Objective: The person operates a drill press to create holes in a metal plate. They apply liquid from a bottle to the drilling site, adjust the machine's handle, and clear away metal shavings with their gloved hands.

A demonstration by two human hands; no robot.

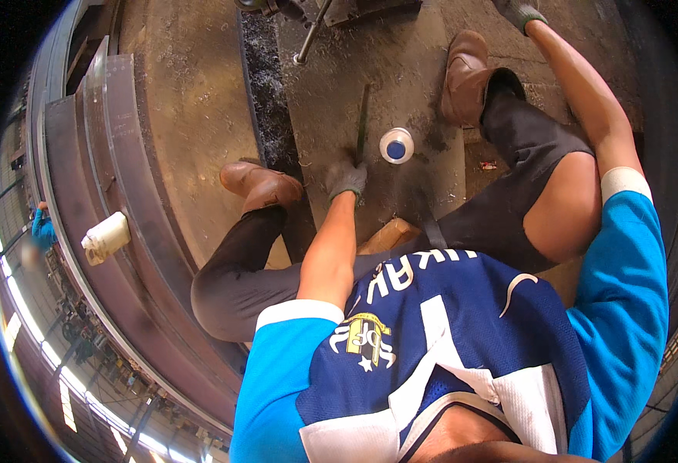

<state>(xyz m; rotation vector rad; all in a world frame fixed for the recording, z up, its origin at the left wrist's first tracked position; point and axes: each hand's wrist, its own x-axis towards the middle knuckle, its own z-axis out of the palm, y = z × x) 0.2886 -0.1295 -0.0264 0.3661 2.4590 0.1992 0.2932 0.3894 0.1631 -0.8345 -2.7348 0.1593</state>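
Note:
My left hand [346, 182], in a grey glove, is low over the grey metal plate [424, 85] between my legs. Its fingers point away from me and blur into a dark smudge, so their grip is unclear. A thin dark strip [365, 116] runs away from the fingertips; whether it is held or part of the plate does not show. To the right of that hand stands a white bottle with a blue cap [396, 149]. My right hand [521, 12], gloved too, reaches far forward at the top edge, its fingers cut off or indistinct.
At the top is part of a machine [362, 9] with a metal lever [312, 32]. Shavings [265, 92] lie in a dark gap left of the plate. A wooden block [390, 235] is near my lap. Leftward, a white jug [107, 237] rests on long steel beams [134, 177]; a person [43, 229] is beyond.

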